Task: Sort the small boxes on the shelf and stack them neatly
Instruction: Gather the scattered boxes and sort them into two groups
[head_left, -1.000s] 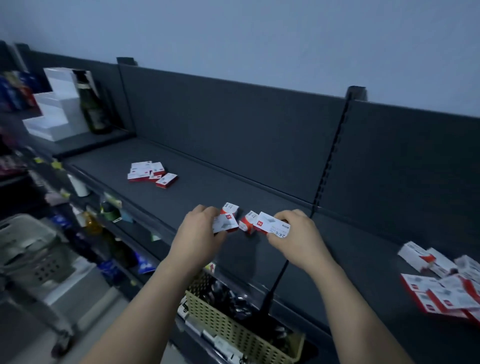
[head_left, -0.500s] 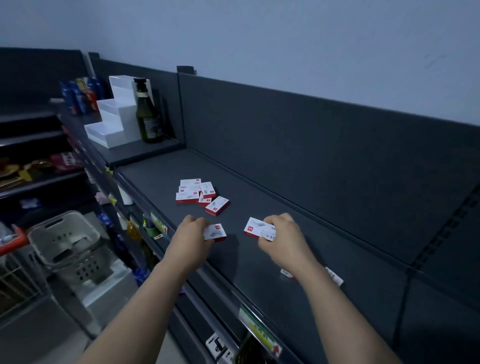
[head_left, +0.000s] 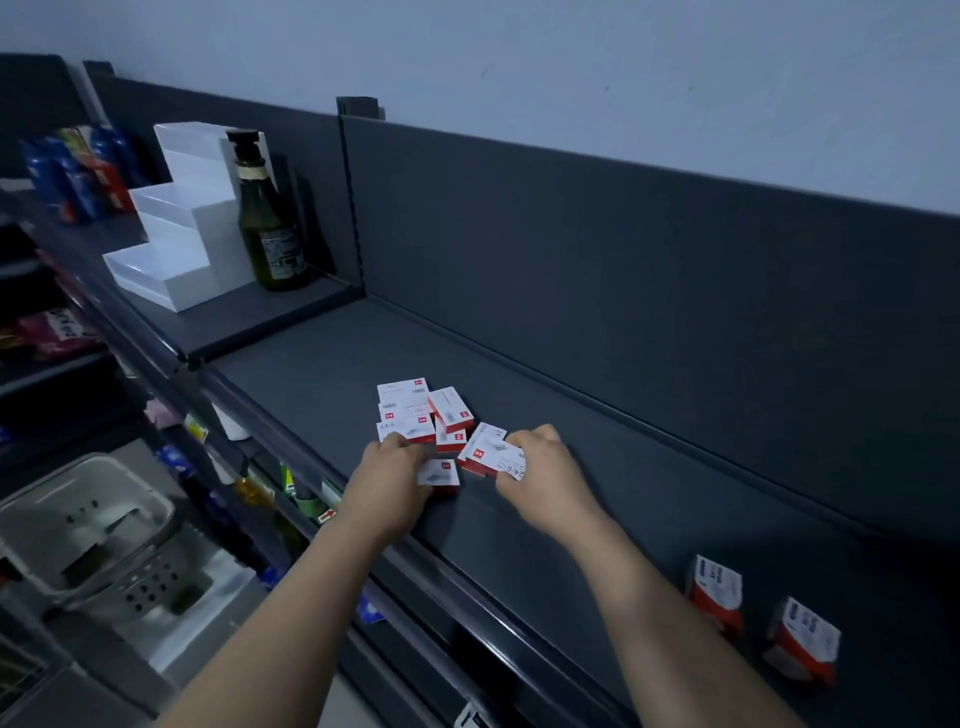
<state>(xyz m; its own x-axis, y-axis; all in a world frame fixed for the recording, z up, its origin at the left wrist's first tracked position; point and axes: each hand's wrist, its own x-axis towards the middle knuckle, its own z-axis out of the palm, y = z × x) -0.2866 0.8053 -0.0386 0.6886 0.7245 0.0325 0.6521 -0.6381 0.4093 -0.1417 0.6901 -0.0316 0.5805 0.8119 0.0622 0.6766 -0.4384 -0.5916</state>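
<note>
Honestly they look light and stiff: left hand (head_left: 387, 480) edge-pinches a small box (head_left: 439, 474), right hand (head_left: 540, 478) a labelled box (head_left: 493, 458), beside the pile (head_left: 415, 415).

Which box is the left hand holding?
The lone box in front of the pile, pinched by the left hand; the rest are in the pile, the right hand, or far right.
</note>
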